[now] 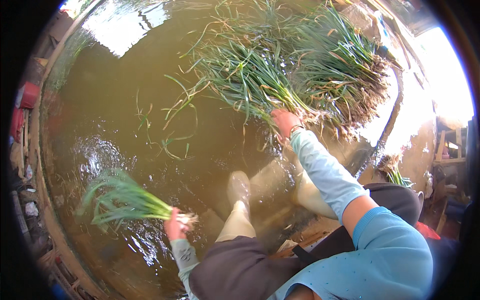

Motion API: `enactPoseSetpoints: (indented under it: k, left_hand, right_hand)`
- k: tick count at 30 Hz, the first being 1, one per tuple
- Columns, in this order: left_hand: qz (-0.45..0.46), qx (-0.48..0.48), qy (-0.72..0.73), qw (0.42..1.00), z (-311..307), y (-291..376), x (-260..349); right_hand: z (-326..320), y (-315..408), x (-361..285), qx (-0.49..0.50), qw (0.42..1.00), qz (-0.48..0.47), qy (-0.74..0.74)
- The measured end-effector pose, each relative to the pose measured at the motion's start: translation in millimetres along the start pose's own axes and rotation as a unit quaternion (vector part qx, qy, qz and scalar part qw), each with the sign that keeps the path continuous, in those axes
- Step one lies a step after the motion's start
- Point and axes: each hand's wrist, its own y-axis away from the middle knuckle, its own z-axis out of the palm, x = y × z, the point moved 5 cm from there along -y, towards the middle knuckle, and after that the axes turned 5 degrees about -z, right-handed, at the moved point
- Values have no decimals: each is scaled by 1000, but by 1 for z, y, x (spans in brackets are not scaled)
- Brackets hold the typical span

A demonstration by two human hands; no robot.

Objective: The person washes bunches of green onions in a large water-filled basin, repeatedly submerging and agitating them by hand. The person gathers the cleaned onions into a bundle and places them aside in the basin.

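Observation:
My left hand (175,226) is closed round the white stem ends of a bunch of leafy green onions (131,202); the leaves fan out to the left over the muddy water and look blurred. Out in front, my right hand (285,123) is at the lower edge of a pile of long green onion plants (247,75). Its fingers touch leaves beside the pale roots, but the pile partly hides them. Another large heap (337,71), its brown muddy roots facing right, adjoins that pile and lies partly in the water.
My bare legs stand in the brown water (157,93). Loose leaves (180,108) float there. A curved rim (47,210) bounds the pool at left, with a red container (28,95) beyond. A smaller bunch (393,170) lies at right near a dark hose-like strip (392,112).

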Motion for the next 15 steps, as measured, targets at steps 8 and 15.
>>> enactPoseSetpoints:
  k: [8,15]
  left_hand:
    - [73,-22,4,997,19,-7,-48]
    - [-11,-108,34,994,68,37,-22]
  right_hand:
    - [-11,-30,-11,-65,993,94,0]
    - [-1,18,-49,-138,981,71,-119]
